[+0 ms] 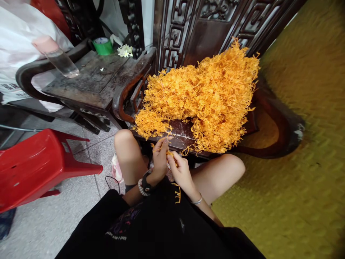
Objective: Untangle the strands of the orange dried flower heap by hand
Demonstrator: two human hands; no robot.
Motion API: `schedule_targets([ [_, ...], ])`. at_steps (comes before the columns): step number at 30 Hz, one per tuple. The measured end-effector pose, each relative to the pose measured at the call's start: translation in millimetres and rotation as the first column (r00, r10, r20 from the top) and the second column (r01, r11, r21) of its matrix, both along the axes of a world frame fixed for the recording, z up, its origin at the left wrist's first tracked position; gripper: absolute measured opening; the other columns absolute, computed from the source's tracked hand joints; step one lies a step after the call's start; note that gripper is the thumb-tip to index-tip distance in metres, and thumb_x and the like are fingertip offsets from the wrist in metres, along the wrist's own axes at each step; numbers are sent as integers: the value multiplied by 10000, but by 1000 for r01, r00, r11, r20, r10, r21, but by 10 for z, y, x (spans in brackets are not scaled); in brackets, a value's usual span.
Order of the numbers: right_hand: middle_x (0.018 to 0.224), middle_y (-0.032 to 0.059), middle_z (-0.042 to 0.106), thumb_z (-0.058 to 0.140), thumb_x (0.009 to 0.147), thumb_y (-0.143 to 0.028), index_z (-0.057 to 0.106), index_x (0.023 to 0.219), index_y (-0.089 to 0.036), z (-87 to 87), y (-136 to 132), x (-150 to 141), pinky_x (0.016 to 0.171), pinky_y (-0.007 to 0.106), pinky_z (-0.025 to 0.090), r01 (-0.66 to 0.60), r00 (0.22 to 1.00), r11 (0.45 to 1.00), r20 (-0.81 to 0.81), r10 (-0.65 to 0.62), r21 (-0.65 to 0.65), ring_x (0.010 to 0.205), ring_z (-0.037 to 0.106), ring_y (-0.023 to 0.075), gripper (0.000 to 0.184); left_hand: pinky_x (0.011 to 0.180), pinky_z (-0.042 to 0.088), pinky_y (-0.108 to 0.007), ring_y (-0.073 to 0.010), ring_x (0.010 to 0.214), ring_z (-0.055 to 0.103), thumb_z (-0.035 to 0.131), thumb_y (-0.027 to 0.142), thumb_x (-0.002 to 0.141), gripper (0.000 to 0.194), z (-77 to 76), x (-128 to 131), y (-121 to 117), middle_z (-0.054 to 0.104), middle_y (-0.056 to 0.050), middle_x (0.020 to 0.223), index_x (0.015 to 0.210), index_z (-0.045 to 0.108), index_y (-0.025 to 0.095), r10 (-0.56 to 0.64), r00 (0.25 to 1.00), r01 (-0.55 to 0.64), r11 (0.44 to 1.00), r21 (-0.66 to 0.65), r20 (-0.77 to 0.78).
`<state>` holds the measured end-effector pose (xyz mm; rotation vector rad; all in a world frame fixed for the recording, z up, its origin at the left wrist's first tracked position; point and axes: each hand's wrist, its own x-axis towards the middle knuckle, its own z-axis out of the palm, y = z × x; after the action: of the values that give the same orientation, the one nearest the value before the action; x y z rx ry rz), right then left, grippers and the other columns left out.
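A large heap of orange, frilly, flower-like sprigs [199, 93] lies on the dark carved wooden seat [179, 130] in front of my knees. My left hand [160, 155] is raised over my lap at the heap's near edge, fingers pinched on a thin orange sprig [170, 153]. Close beside it, my right hand [180, 168] has its thumb and fingers closed on the lower part of the same orange material. The two hands almost touch. Much of what lies between the fingers is hidden.
To the left, a dark wooden side table [91, 77] carries a pink-capped bottle [60, 59], a green tape roll [102, 46] and white flowers [125, 51]. A red plastic stool [35, 165] stands at lower left. A yellow textured surface [299, 144] fills the right.
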<state>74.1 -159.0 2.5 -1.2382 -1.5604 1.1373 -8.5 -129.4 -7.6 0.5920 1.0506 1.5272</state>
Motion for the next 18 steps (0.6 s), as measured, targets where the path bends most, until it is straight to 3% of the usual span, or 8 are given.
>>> schedule_targets([
  [3,560,-53,341,429,930,-307,417,640,-193,-13,19,30,535,240,258,39,999,999,25,-40,24,511,332,88,312,485,291,-189,-66,521,348,624,488,784,303,-5,-69,18,405,65,603,880,548,211,24,1000,-23,998,65,-16],
  [6,558,-53,312,435,928,-344,389,617,-194,-29,50,81,518,243,239,72,997,997,14,-72,11,512,301,89,348,458,258,-178,-48,499,334,615,505,784,354,16,-186,14,395,65,617,753,456,190,-200,979,201,979,16,-38],
  [10,558,-42,351,464,908,-410,426,597,-188,-20,103,156,510,240,256,90,993,995,-78,-93,-43,525,306,97,384,446,231,-183,-43,479,325,656,491,751,364,17,-301,-8,398,66,598,754,476,174,-522,850,517,852,-76,-67],
  [13,578,-19,448,506,881,-431,519,619,-181,9,142,202,504,242,281,57,986,993,-150,-73,-104,529,344,105,362,455,227,-207,-48,453,298,576,523,804,409,-40,-304,-18,371,60,528,652,480,155,-638,770,635,770,-56,-31],
  [15,562,-14,470,528,864,-448,551,619,-176,25,161,215,474,241,269,14,979,987,-197,-46,-159,499,343,99,367,466,229,-220,-50,444,277,519,540,835,476,-86,-271,-30,333,57,488,566,447,153,-617,786,617,787,-23,-28],
  [18,461,-42,399,537,845,-475,515,565,-177,28,169,179,417,233,209,-38,933,966,-356,-57,-254,411,281,73,410,483,235,-231,-60,462,290,521,560,826,499,-139,-194,-68,341,50,489,545,436,158,-482,871,486,874,16,-89],
])
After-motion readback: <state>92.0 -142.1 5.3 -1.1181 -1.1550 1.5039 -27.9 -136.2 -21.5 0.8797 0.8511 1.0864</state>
